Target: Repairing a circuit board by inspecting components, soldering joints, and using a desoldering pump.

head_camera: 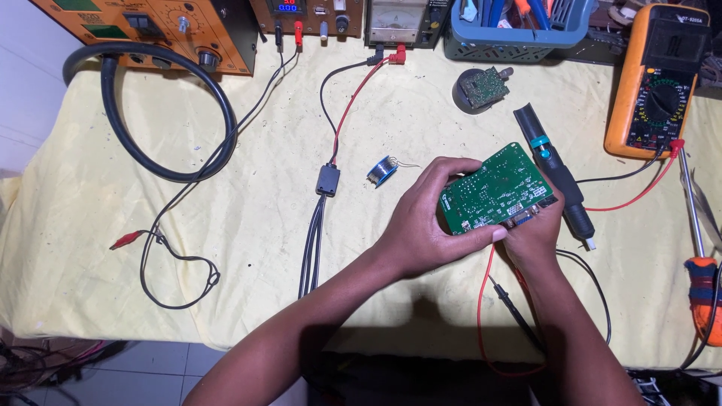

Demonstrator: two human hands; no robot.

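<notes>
Both hands hold a green circuit board (492, 189) slightly above the yellow cloth (75, 225) that covers the table, a little right of the middle of the view. The left hand (421, 222) wraps the board's left edge, fingers curled over the top and the thumb pressed along the lower edge. The right hand (535, 234) grips the lower right corner from below, fingers closed under the board, so most of that hand is hidden.

The board is rectangular and tilted, its right end raised toward one o'clock. Its green face carries fine white markings and small parts, and a blue connector sits at the lower right edge by the right thumb.

At twelve o'clock from the hands a blue-grey plastic basket (519, 41) stands at the back edge of the table, holding tools with blue and orange handles; what kind they are I cannot tell. At eleven o'clock, just beside the left fingers, lies a small spool of solder (382, 171). At three o'clock a black desoldering pump (556, 173) lies slantwise, nearly touching the board. At one o'clock lies a small round dark puck (481, 89) with a little board on it, and at two o'clock an orange multimeter (658, 79). Red and black test leads (504, 301) trail at six o'clock between the forearms.
</notes>
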